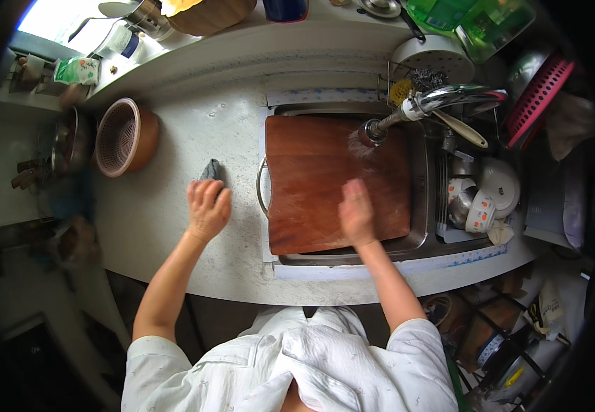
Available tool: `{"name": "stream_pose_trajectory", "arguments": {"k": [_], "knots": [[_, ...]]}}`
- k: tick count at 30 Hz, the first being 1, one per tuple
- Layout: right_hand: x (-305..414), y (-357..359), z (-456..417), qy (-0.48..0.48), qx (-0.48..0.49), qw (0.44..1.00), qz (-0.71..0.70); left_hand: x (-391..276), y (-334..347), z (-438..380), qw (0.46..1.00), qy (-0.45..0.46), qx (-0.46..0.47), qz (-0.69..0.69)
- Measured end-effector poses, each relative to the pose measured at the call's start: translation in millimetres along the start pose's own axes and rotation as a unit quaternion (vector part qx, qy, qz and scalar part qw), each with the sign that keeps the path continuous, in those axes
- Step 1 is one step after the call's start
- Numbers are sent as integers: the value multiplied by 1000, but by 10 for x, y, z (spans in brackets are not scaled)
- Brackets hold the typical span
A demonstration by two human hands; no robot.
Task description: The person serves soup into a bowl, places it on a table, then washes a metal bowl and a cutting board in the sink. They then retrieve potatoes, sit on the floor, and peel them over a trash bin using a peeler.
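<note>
A brown wooden cutting board point(318, 170) lies across the sink point(419, 206), its metal handle point(262, 185) at the left end. Water sprays from the faucet head point(372, 134) onto the board's upper right part. My right hand point(357, 212), blurred, is over the board below the spray; nothing shows in it, and whether it touches the wood is unclear. On the counter to the left, a dark grey cloth point(213, 169) sticks out beyond the curled fingers of my left hand point(209, 208). The fingers hide part of the cloth, so a grip cannot be made out.
A pink strainer basket point(117, 136) nested in a brown basin point(145, 139) stands on the counter point(179, 123). Right of the sink, a rack holds bowls point(481, 211) and a plate point(503, 185). A yellow scrubber point(401, 91) sits behind the faucet neck point(457, 95).
</note>
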State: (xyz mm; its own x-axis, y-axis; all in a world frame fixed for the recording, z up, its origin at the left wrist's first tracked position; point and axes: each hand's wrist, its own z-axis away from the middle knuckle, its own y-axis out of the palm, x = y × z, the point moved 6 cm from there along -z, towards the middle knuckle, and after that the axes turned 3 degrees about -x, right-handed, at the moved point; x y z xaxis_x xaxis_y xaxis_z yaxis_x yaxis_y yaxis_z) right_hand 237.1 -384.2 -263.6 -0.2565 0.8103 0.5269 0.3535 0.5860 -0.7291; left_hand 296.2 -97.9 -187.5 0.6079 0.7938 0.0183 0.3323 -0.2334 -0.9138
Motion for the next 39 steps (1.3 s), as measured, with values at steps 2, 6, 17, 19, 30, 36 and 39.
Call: {"name": "stream_pose_trajectory", "arguments": {"k": [2,6,17,19,30,36,39], "knots": [[537,219,163,-101,188,971,-106,158,-2,-26,994,-28,60,-82],[-183,174,309,4,309,947,86,1184,271,248,981,-127,125,-79],[-919,617,-204,491,-235,655,-524,-207,497,-359,915,-309,-6,258],[-1162,870,-429,449,-296,304,-787,-355,622,-155,865,-378,-22,330],[174,509,-142,304,32,870,-386,-370,875,140,778,-476,-6,411],[-108,473,-24,73,168,981,71,-354,796,101,652,-592,-34,472],[-1052,196,267,297,112,939,133,-361,928,97,641,-585,198,455]]}}
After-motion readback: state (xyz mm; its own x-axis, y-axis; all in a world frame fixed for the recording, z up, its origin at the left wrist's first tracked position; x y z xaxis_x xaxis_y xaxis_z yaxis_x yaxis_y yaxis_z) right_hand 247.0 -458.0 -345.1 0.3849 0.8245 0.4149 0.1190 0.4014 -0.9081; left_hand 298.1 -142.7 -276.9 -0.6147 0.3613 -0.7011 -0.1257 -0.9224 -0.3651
